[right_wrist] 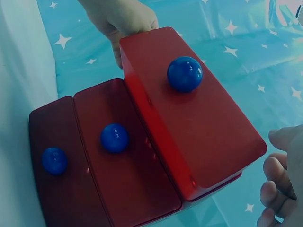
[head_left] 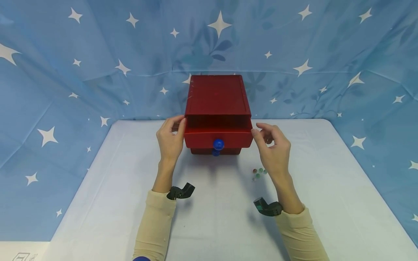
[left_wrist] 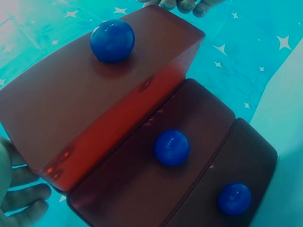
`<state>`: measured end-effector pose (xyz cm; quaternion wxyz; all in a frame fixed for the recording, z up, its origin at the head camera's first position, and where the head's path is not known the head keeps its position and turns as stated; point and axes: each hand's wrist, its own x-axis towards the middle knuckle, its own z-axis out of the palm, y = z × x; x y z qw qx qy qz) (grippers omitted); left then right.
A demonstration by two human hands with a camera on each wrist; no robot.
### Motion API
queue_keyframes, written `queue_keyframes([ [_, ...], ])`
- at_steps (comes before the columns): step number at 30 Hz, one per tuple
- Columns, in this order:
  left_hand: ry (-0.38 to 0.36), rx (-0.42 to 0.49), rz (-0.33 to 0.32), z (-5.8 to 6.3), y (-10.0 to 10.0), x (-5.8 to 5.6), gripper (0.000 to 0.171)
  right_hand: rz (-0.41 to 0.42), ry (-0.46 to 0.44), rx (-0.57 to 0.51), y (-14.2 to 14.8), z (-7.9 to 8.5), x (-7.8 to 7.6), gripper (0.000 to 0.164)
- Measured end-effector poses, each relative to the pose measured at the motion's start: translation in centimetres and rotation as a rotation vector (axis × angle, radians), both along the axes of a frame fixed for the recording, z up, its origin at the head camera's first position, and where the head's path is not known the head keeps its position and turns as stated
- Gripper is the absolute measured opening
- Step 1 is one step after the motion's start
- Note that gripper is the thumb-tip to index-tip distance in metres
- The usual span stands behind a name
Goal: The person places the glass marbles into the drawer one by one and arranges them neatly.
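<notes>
A red chest of small drawers (head_left: 215,95) stands at the back of the table. Its top drawer (head_left: 202,140) is pulled out, with a blue round knob (head_left: 218,144) on the front. My left hand (head_left: 170,139) is at that drawer's left end, thumb at its edge; in the left wrist view its fingers (left_wrist: 28,194) lie loosely bent beside the drawer. At the right end is my right hand (head_left: 274,146), its thumb near the front corner. The right wrist view shows its fingers (right_wrist: 277,175) loosely bent, slightly apart from the drawer. Two lower drawers, each with a blue knob (right_wrist: 114,138), are closed.
Several small marbles (head_left: 258,175), green, brownish and clear, lie on the white table (head_left: 209,224) in front of the chest, to the right. A blue star-patterned cloth (head_left: 130,47) hangs behind the table and along its sides.
</notes>
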<state>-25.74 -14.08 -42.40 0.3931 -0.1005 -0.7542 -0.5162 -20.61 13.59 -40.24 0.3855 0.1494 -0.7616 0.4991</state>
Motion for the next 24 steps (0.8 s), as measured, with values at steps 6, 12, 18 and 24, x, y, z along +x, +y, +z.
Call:
queue_keyframes([
  [6, -0.003, -0.001, 0.000, 0.0, 0.0, 0.0, 0.019, 0.008, -0.006, 0.008, 0.1, 0.0, 0.0, 0.023],
  [12, -0.002, -0.008, 0.000, 0.0, 0.0, 0.0, 0.019, -0.008, -0.013, 0.025, 0.8, -0.1, -0.1, 0.025],
  [18, -0.012, -0.017, 0.003, 0.0, 0.0, 0.1, 0.020, -0.021, -0.023, 0.020, 1.6, -0.4, -0.4, 0.026],
  [24, 0.000, -0.010, 0.006, 0.0, 0.0, 0.0, 0.019, -0.030, -0.034, 0.023, 2.2, -0.5, -0.7, 0.026],
])
